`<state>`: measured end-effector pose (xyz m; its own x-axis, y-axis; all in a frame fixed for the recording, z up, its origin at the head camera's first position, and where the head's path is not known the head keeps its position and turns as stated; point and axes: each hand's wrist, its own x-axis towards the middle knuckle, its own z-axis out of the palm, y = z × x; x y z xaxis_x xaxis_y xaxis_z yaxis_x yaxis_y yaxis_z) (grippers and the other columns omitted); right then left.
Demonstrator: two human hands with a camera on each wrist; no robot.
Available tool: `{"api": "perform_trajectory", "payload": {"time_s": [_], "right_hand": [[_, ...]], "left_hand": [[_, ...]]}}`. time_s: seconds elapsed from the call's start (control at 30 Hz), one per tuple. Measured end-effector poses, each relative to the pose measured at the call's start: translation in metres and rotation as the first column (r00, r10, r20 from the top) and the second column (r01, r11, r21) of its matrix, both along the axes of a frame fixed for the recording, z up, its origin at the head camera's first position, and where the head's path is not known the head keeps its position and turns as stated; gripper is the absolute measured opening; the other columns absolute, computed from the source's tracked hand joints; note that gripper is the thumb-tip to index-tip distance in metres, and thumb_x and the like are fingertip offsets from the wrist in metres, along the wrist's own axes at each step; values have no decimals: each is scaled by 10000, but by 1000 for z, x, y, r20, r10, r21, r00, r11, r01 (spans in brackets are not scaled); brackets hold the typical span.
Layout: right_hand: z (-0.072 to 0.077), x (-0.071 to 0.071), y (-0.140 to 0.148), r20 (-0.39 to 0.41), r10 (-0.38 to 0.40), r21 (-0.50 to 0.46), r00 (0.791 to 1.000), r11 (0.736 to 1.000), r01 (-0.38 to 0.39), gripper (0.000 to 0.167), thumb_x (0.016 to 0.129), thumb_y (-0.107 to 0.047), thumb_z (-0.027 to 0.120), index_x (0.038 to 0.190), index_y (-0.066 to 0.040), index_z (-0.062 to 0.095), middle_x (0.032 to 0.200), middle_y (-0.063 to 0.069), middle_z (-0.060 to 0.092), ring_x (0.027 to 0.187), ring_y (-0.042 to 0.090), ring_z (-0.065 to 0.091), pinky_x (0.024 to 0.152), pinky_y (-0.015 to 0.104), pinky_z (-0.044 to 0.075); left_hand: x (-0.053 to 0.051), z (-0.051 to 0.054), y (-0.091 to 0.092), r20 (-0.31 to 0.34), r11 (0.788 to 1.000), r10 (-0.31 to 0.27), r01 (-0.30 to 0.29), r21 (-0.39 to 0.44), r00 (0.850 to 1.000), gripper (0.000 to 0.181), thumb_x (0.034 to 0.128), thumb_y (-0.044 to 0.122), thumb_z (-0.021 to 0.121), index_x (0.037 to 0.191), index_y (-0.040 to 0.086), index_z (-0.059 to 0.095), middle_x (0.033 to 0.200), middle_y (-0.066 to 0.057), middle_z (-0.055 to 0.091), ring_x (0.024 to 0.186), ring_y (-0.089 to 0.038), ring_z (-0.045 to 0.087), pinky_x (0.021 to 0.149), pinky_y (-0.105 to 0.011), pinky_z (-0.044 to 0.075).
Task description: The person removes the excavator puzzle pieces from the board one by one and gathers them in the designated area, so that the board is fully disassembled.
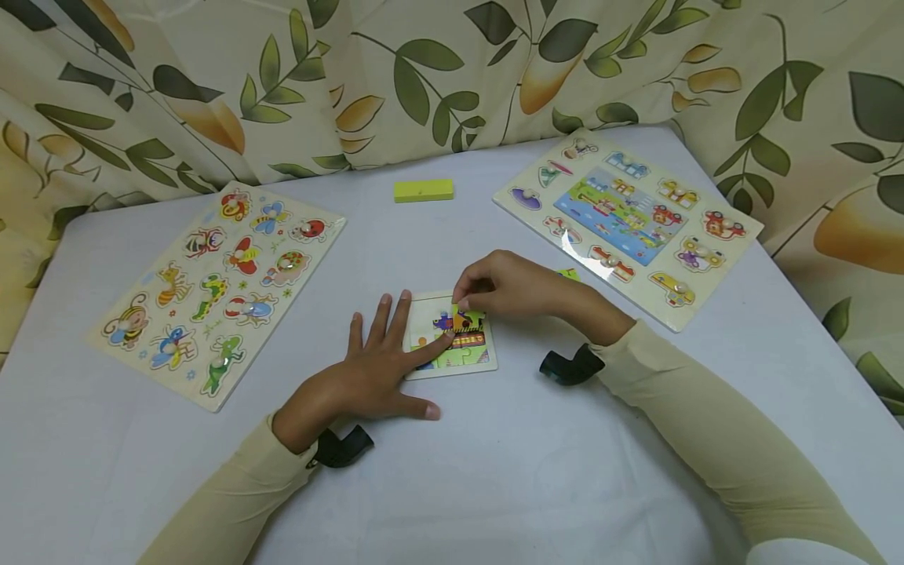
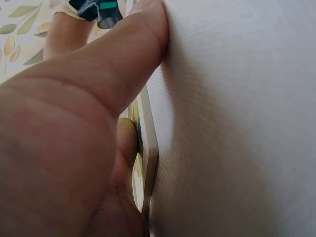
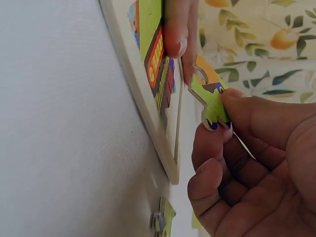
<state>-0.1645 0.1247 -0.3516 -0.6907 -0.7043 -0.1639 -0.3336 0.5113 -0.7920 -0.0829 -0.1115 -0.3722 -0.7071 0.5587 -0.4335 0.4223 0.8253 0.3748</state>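
Note:
A small jigsaw board (image 1: pixel 452 373) with a pale wooden frame lies on the white table, several colourful pieces set in it. My left hand (image 1: pixel 374 369) rests across its left side with fingers spread, the index fingertip touching the pieces. In the left wrist view, the thumb lies on the cloth beside the board's edge (image 2: pixel 149 163). Between thumb and fingers, my right hand (image 1: pixel 515 286) pinches a jigsaw piece (image 3: pixel 212 101), green with orange and dark blue parts. The right wrist view shows this piece tilted and raised beside the board's corner. Another loose jigsaw piece (image 3: pixel 165 217) lies on the table nearby.
At the left lies a knob puzzle board with insects (image 1: pixel 257 337). A vehicle puzzle board (image 1: pixel 639 289) lies at the back right, close to the right forearm. A yellow-green block (image 1: pixel 424 191) sits near the back edge, before a leaf-patterned curtain (image 1: pixel 410 94).

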Motion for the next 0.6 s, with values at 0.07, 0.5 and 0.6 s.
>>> {"api": "perform_trajectory", "payload": {"time_s": [0.07,0.5,0.6], "right_hand": [[0,1,3,0,-7,-1,1000,1000,7,74,936,-64,651,948,-77,723,874,-7,678,826,170,574,789,320,482],[0,3,22,-10,-7,4,1000,1000,7,73,936,-60,649,941,-69,721,840,-5,663,784,173,556,722,311,473],[1,3,26,-7,-9,22,1000,1000,9,73,937,-61,648,941,-69,720,830,-3,656,779,174,552,709,306,471]], "left_hand": [[0,0,0,-1,1000,0,0,-1,1000,943,764,684,675,1528,437,181,1534,-138,-339,1359,-355,-359,1021,-648,-184],[0,-1,-1,-5,1000,8,-8,-1,1000,944,756,688,680,1524,445,188,1533,-133,-343,1351,-370,-367,1024,-638,-190],[0,-1,0,-6,1000,12,-12,1,1000,948,751,680,691,1525,439,200,1537,-136,-333,1354,-373,-361,1024,-641,-188]]}}
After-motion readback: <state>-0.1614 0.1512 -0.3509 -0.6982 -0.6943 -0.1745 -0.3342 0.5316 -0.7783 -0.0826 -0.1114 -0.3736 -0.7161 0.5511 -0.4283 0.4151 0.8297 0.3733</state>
